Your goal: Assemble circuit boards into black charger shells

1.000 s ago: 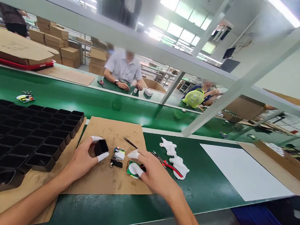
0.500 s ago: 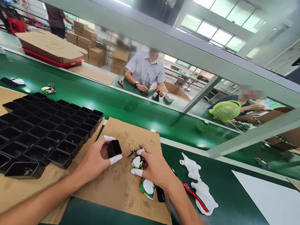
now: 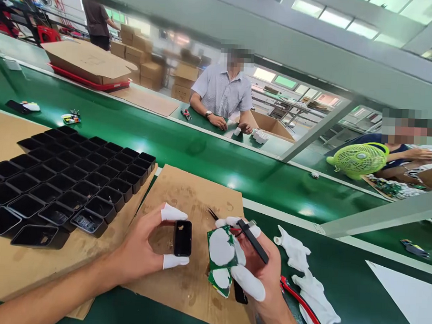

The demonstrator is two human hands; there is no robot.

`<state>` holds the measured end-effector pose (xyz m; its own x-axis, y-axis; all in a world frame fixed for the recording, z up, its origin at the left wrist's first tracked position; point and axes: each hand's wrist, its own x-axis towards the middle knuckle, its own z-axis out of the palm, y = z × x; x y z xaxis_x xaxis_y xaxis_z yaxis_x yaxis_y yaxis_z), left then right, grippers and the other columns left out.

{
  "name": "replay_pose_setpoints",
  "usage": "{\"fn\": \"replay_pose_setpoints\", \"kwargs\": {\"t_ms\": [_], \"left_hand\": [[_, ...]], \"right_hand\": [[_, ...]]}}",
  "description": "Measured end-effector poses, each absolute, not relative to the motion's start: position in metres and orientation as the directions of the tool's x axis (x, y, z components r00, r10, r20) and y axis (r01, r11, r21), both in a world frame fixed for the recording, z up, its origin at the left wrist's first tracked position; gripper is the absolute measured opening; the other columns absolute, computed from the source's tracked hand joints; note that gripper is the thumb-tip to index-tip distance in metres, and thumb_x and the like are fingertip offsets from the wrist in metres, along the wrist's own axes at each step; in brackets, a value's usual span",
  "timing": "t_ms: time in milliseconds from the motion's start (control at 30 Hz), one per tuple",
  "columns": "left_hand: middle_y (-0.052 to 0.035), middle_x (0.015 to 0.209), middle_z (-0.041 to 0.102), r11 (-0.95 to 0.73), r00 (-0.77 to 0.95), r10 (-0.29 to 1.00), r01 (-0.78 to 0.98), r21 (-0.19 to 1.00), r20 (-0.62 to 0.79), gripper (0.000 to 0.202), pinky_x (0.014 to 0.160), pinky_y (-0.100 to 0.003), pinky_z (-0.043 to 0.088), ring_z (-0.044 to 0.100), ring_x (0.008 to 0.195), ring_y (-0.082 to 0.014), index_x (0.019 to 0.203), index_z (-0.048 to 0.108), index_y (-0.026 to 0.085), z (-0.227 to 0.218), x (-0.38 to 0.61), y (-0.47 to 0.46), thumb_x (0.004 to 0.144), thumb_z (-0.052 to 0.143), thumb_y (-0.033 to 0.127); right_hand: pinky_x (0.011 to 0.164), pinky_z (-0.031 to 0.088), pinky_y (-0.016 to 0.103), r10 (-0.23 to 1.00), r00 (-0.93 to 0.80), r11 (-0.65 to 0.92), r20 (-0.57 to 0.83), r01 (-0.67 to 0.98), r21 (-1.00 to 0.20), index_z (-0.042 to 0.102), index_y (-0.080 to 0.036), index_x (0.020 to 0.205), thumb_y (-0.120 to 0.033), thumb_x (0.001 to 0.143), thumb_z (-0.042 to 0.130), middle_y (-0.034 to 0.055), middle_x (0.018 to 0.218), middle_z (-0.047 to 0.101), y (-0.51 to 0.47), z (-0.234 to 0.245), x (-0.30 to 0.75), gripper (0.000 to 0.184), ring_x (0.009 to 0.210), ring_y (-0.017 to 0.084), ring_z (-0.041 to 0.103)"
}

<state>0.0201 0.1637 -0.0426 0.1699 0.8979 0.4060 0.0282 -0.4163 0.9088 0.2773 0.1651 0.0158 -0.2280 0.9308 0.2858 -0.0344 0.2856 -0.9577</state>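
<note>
My left hand (image 3: 144, 245), with white covers on its fingertips, grips a small black plastic case (image 3: 182, 253) between thumb and finger; the case's open side faces me. Opposite it, my right hand (image 3: 265, 264) holds a green circuit board (image 3: 212, 231) coated with white compound. A narrow black end plate (image 3: 253, 241) is also in that hand, by the fingers. Below lies a second circuit board (image 3: 221, 278) with a white patch, and beside it a black part (image 3: 240, 294) partly hidden by my thumb. Dark tweezer-like tips (image 3: 212, 213) show behind the board.
Rows of black cases (image 3: 61, 184) stand at left on cardboard (image 3: 3, 272). Red-handled pliers (image 3: 303, 304) and white gloves (image 3: 315, 293) lie at right. Beyond the green belt (image 3: 188, 149) sits a person (image 3: 222, 93); a green fan (image 3: 361, 159) stands near another person.
My right hand has lifted the circuit board with its black end plate off the cardboard. My left hand has turned the case so its opening faces me. The view has shifted left.
</note>
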Motion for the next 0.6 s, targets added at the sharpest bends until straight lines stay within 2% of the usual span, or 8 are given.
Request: {"fn": "replay_pose_setpoints", "kwargs": {"t_ms": [133, 233, 300, 400, 467, 600], "left_hand": [[-0.0037, 0.117, 0.077, -0.430, 0.185, 0.888, 0.013, 0.903, 0.420, 0.053, 0.100, -0.034, 0.065, 0.077, 0.110, -0.0224, 0.129, 0.075, 0.028, -0.041, 0.021, 0.160, 0.082, 0.099, 0.021], [-0.0036, 0.120, 0.079, -0.453, 0.206, 0.877, 0.054, 0.890, 0.434, 0.058, 0.102, -0.035, 0.065, 0.078, 0.111, -0.0229, 0.132, 0.074, 0.029, -0.044, 0.021, 0.157, 0.081, 0.101, 0.022], [-0.0037, 0.124, 0.080, -0.484, 0.221, 0.861, 0.080, 0.872, 0.458, 0.063, 0.105, -0.035, 0.063, 0.079, 0.114, -0.0235, 0.135, 0.073, 0.029, -0.045, 0.021, 0.155, 0.080, 0.103, 0.023], [-0.0035, 0.123, 0.080, -0.533, 0.253, 0.827, 0.071, 0.843, 0.502, 0.066, 0.102, -0.032, 0.063, 0.079, 0.112, -0.0221, 0.137, 0.072, 0.029, -0.044, 0.021, 0.155, 0.080, 0.105, 0.025], [-0.0034, 0.119, 0.080, -0.550, 0.268, 0.812, 0.053, 0.834, 0.519, 0.064, 0.097, -0.030, 0.064, 0.078, 0.107, -0.0204, 0.136, 0.073, 0.028, -0.040, 0.021, 0.156, 0.081, 0.105, 0.026], [-0.0047, 0.120, 0.080, -0.555, 0.298, 0.802, 0.046, 0.831, 0.519, 0.061, 0.097, -0.030, 0.064, 0.078, 0.107, -0.0211, 0.135, 0.074, 0.028, -0.033, 0.020, 0.156, 0.083, 0.104, 0.024]], "right_hand": [[0.056, 0.063, 0.034, 0.922, -0.295, 0.214, 0.249, -0.147, -0.966, 0.083, -0.027, 0.128, -0.051, 0.084, 0.098, 0.0162, 0.108, 0.086, 0.154, 0.028, 0.270, 0.052, 0.089, 0.034, 0.084], [0.063, 0.068, 0.037, 0.933, -0.287, 0.183, 0.218, -0.145, -0.972, 0.082, -0.025, 0.128, -0.048, 0.080, 0.100, 0.0196, 0.123, 0.084, 0.150, 0.023, 0.269, 0.057, 0.096, 0.036, 0.085], [0.068, 0.071, 0.041, 0.930, -0.313, 0.150, 0.191, -0.151, -0.977, 0.080, -0.024, 0.131, -0.046, 0.079, 0.101, 0.0198, 0.125, 0.083, 0.148, 0.020, 0.267, 0.060, 0.097, 0.036, 0.084], [0.064, 0.068, 0.037, 0.893, -0.396, 0.148, 0.213, -0.188, -0.971, 0.079, -0.029, 0.134, -0.039, 0.079, 0.104, 0.0140, 0.115, 0.084, 0.148, 0.020, 0.263, 0.061, 0.085, 0.030, 0.082], [0.061, 0.066, 0.033, 0.867, -0.427, 0.200, 0.257, -0.174, -0.964, 0.080, -0.031, 0.134, -0.032, 0.078, 0.104, 0.0096, 0.108, 0.082, 0.150, 0.023, 0.261, 0.060, 0.077, 0.025, 0.079], [0.065, 0.067, 0.032, 0.836, -0.442, 0.367, 0.325, 0.012, -0.930, 0.080, -0.034, 0.130, -0.022, 0.080, 0.101, 0.0049, 0.104, 0.080, 0.155, 0.029, 0.260, 0.055, 0.078, 0.023, 0.077]]}}
